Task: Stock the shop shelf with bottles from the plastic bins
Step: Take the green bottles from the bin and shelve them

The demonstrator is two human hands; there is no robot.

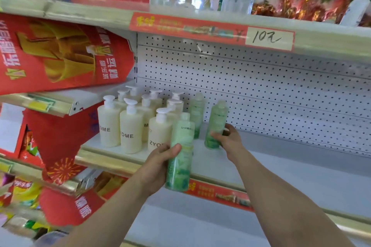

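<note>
Presently: right hand [226, 138] grasping a green bottle [215, 126] tilted onto the shelf [261, 168] beside cream pump bottles [130, 124]; left hand [158, 164] clutching another green bottle [179, 154], ready to follow.

Cartons [60, 52]: glossy printed card | green bottles [179, 158]: translucent glossy plastic | pump bottles [131, 128]: smooth cream plastic | back panel [261, 90]: perforated white-painted metal | price tag [269, 38]: matt paper
</note>
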